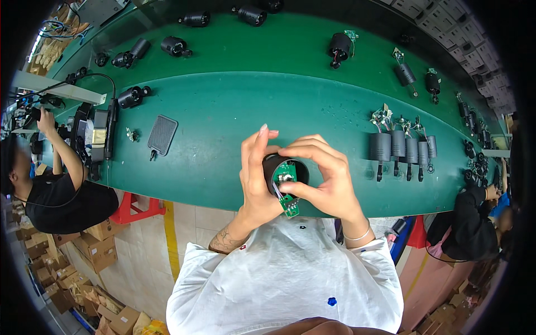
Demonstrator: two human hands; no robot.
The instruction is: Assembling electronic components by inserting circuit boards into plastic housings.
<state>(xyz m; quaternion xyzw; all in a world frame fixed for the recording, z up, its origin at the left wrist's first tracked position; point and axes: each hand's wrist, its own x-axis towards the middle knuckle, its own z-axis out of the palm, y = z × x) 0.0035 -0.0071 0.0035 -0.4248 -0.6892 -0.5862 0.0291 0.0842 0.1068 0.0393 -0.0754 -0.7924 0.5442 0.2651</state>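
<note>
Over the front edge of the green bench, a black cylindrical housing (302,169) is held with its open end toward me. A green circuit board (286,174) sits partly inside, its lower end sticking out past the rim, with thin pale wires beside it. My left hand (257,173) wraps the housing's left side, index finger pointing up. My right hand (329,176) curls over the top and right side, its thumb pressed on the board inside the opening. The far side of the housing and some fingertips are hidden.
Several dark cylinders (381,147) with wires stand in a row at right. A grey mesh panel (163,135) and a small circuit part (132,134) lie at left. More black housings (339,47) line the far bench. Co-workers sit at left (56,184) and right (466,229).
</note>
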